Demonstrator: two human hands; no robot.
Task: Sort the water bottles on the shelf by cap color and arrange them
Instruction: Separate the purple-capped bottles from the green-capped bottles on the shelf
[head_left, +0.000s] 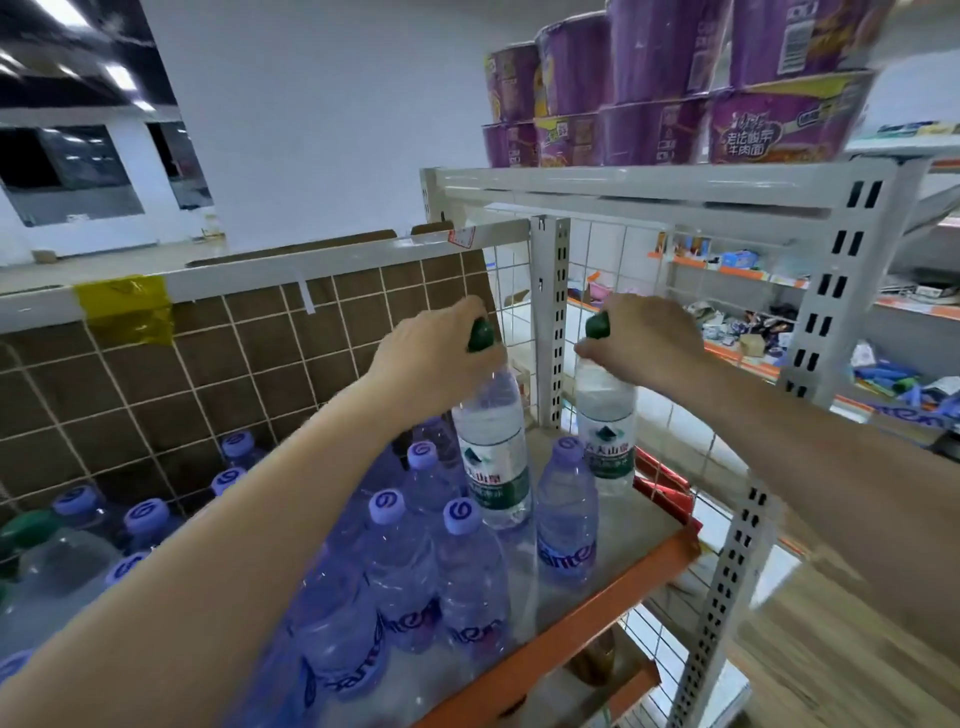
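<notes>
My left hand grips the green cap of a clear green-labelled bottle, held upright above the shelf. My right hand grips the green cap of a second green-labelled bottle near the shelf's right end. Several purple-capped bottles stand packed across the shelf below my left arm, and one purple-capped bottle stands between the two held ones. Another green-capped bottle stands at the far left, partly cut off.
A wire grid backed by brown cardboard closes the shelf's rear. A perforated metal post stands between my hands. Purple noodle cups fill the shelf above. More shelves with goods lie to the right.
</notes>
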